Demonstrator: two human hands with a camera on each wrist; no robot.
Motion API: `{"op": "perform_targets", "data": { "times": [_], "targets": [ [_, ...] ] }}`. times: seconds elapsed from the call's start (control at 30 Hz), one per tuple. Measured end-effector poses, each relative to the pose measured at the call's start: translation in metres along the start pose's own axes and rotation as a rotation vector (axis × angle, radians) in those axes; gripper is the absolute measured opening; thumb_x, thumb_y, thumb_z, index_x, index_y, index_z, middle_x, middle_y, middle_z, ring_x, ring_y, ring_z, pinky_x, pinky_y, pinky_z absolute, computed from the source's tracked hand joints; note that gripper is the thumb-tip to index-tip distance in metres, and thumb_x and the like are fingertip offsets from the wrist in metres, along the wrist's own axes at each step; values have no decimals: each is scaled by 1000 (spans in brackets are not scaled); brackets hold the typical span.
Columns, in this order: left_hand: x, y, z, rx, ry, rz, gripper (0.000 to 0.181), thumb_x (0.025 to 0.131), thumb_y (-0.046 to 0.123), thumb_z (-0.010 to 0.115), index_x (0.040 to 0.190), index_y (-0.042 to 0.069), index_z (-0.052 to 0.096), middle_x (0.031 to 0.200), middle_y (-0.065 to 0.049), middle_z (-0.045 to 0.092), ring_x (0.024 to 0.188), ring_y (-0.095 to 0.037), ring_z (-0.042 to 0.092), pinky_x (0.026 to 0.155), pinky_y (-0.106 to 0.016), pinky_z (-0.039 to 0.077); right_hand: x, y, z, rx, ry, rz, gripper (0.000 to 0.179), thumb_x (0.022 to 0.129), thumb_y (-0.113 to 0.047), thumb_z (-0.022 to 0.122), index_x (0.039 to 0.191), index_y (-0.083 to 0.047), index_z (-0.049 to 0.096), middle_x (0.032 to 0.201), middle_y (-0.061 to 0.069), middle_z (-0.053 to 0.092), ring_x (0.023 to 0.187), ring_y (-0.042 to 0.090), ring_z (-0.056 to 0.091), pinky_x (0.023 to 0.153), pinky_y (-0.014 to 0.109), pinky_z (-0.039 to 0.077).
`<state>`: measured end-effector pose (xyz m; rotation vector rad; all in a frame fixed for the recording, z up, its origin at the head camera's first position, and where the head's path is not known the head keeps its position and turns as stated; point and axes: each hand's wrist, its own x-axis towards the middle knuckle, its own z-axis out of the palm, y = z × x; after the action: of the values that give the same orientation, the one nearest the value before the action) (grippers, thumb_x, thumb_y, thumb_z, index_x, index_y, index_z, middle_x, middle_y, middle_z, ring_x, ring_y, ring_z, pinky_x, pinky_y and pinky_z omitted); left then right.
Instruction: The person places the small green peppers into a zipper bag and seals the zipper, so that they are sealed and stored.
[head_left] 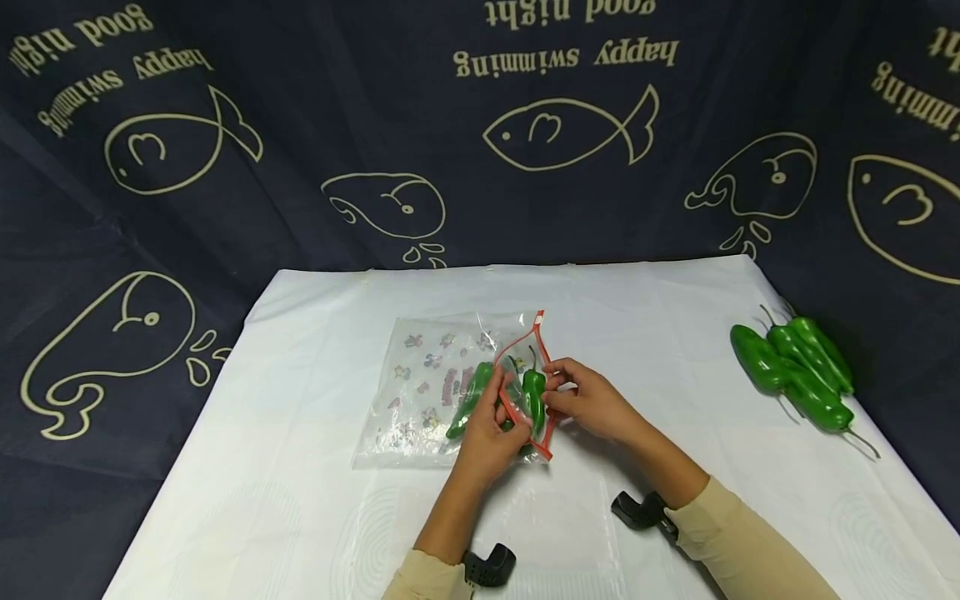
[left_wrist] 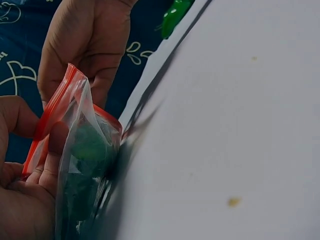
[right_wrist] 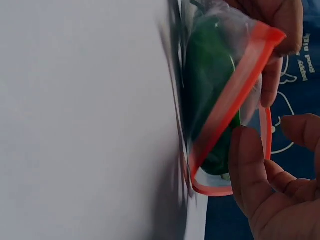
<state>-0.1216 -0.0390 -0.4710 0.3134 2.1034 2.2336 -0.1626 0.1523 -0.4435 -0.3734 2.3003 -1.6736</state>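
A clear zip bag with a red zip edge and small printed figures lies on the white table, its mouth to the right. My left hand pinches the near red edge, one finger inside the mouth in the left wrist view. Deeper in the bag lies a green pepper. Just inside the mouth is another pepper, stem pointing away. My right hand is at the mouth; its fingertips touch the pepper's end, while the thumb stands apart in the right wrist view.
Several green peppers lie in a heap at the table's right edge. A flat transparent sheet or bag lies on the white table near the front. A dark blue cloth printed with fish and whales hangs behind.
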Motion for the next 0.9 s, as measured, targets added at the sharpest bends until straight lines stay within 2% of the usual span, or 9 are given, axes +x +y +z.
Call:
{"op": "perform_targets", "data": {
  "times": [0.4, 0.7, 0.9],
  "targets": [
    [0, 0, 0, -28, -14, 2, 92, 77, -15, 57, 159, 6, 18, 159, -12, 31, 121, -30, 57, 84, -19, 50, 1, -6, 6, 141, -11, 74, 44, 93, -6, 59, 134, 7, 48, 114, 21, 55, 98, 30, 66, 81, 41, 58],
    [-1, 2, -1, -34, -22, -1, 93, 76, -16, 54, 158, 4, 17, 158, -13, 32, 110, -39, 60, 71, -18, 51, 4, -3, 9, 285, -52, 85, 53, 92, -5, 54, 140, 10, 38, 126, 27, 49, 98, 36, 67, 81, 37, 57],
    [-1, 2, -1, -32, -18, -3, 93, 76, -16, 56, 158, 5, 18, 158, -12, 33, 106, -40, 61, 72, -18, 51, 4, -4, 8, 318, -69, 134, 51, 95, -5, 52, 142, 9, 36, 128, 29, 46, 99, 35, 67, 77, 34, 57]
  ]
}}
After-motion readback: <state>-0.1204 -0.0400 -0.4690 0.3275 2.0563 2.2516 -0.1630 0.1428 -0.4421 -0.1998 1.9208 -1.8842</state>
